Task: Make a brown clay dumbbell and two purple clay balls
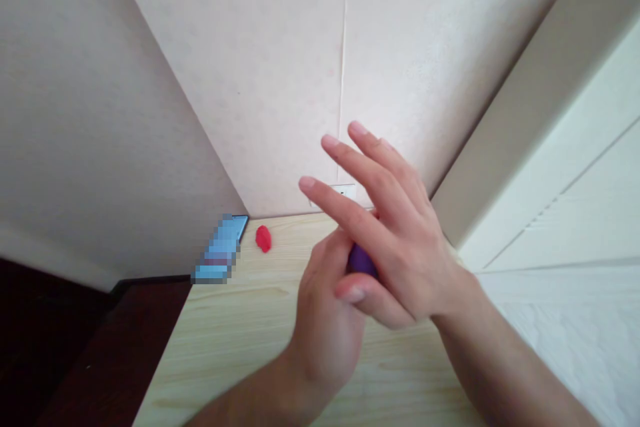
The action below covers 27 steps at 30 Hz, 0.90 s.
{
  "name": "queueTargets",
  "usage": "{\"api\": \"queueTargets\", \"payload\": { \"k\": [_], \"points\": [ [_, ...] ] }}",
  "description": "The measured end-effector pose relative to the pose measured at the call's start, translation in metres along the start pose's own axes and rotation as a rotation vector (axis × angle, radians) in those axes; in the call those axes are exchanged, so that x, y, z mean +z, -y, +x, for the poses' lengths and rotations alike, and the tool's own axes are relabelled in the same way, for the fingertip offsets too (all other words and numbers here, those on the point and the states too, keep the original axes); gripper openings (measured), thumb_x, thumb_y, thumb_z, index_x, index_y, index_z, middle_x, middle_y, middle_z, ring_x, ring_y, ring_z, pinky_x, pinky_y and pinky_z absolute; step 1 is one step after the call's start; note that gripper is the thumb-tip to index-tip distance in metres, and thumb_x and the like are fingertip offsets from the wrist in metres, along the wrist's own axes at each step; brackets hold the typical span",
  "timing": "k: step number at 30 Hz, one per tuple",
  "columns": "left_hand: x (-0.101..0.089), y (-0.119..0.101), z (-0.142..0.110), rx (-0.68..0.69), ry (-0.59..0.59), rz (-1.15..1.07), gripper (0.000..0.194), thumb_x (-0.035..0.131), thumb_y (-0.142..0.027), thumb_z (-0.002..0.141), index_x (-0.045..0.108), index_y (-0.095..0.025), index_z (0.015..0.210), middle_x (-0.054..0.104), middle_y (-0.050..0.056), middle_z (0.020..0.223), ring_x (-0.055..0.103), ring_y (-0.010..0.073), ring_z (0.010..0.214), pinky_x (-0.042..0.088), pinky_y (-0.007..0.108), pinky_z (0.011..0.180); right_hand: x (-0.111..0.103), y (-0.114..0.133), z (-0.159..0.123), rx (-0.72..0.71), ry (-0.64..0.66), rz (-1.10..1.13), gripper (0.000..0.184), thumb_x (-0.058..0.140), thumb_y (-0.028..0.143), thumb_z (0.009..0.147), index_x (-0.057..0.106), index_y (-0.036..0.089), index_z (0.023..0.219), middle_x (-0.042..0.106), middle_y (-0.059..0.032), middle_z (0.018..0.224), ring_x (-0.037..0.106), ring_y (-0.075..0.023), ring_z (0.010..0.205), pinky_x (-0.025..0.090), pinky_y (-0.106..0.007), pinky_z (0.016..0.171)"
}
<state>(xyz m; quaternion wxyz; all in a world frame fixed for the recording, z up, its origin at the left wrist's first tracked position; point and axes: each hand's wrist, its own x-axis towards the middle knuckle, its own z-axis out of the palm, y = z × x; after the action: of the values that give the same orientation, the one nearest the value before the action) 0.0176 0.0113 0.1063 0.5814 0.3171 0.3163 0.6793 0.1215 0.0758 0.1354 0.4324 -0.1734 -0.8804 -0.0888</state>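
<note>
A purple lump of what looks like modelling clay [362, 262] sits pressed between my two hands, mostly covered by them. My left hand [330, 307] is underneath and to the left, cupped against the lump, its fingers largely hidden behind the other hand. Over it lies my right hand [400, 240], palm against the lump, with its thumb bent across the front and several fingers stretched out to the upper left. On the tabletop, left of the hands, rests a small red lump with an uneven surface [263, 239], which neither hand touches.
Below the hands is a light wood-grain tabletop [240, 327]. A blue phone-like flat object [220, 250], partly pixelated, lies at its far left corner. A wall socket [345, 191] is behind the hands. At right are a pale panel [560, 167] and white quilted bedding [575, 340].
</note>
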Motion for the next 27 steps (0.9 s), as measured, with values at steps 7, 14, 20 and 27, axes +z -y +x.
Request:
{"api": "queueTargets", "payload": {
  "k": [7, 14, 20, 27],
  "points": [
    [-0.003, -0.012, 0.028, 0.085, -0.046, -0.093, 0.028, 0.047, -0.026, 0.096, 0.071, -0.020, 0.083, 0.073, 0.003, 0.088, 0.069, 0.0167, 0.093, 0.057, 0.025, 0.080, 0.019, -0.005, -0.001, 0.046, 0.126, -0.080, 0.070, 0.031, 0.065, 0.099, 0.042, 0.018, 0.151, 0.037, -0.0132, 0.162, 0.015, -0.0369, 0.157, 0.010, -0.060, 0.127],
    [-0.034, 0.016, 0.069, -0.004, -0.111, 0.051, 0.022, 0.052, -0.032, 0.089, 0.057, -0.019, 0.073, 0.058, 0.001, 0.071, 0.053, 0.0121, 0.062, 0.045, 0.024, 0.057, 0.018, -0.022, -0.002, 0.169, 0.045, 0.090, 0.062, 0.025, 0.054, 0.104, 0.044, 0.015, 0.148, 0.044, -0.0171, 0.156, 0.038, -0.0312, 0.148, 0.031, -0.055, 0.121],
    [-0.079, 0.019, 0.109, 0.065, -0.137, 0.561, 0.024, 0.051, -0.015, 0.073, 0.062, -0.017, 0.095, 0.064, 0.007, 0.098, 0.061, 0.0187, 0.088, 0.050, 0.030, 0.073, 0.028, -0.046, -0.007, 0.510, 0.263, 0.100, 0.040, 0.043, 0.037, 0.102, 0.061, 0.014, 0.129, 0.074, -0.0131, 0.112, 0.070, -0.0249, 0.100, 0.055, -0.039, 0.088],
    [-0.125, 0.045, 0.126, 0.135, -0.078, 1.132, 0.048, 0.065, -0.005, 0.071, 0.060, -0.017, 0.116, 0.061, 0.009, 0.107, 0.058, 0.0266, 0.109, 0.042, 0.045, 0.105, 0.066, -0.057, -0.027, 0.559, 0.978, 0.093, 0.054, 0.075, 0.049, 0.077, 0.070, 0.015, 0.119, 0.076, -0.0149, 0.110, 0.072, -0.0297, 0.101, 0.054, -0.035, 0.083]
  ]
}}
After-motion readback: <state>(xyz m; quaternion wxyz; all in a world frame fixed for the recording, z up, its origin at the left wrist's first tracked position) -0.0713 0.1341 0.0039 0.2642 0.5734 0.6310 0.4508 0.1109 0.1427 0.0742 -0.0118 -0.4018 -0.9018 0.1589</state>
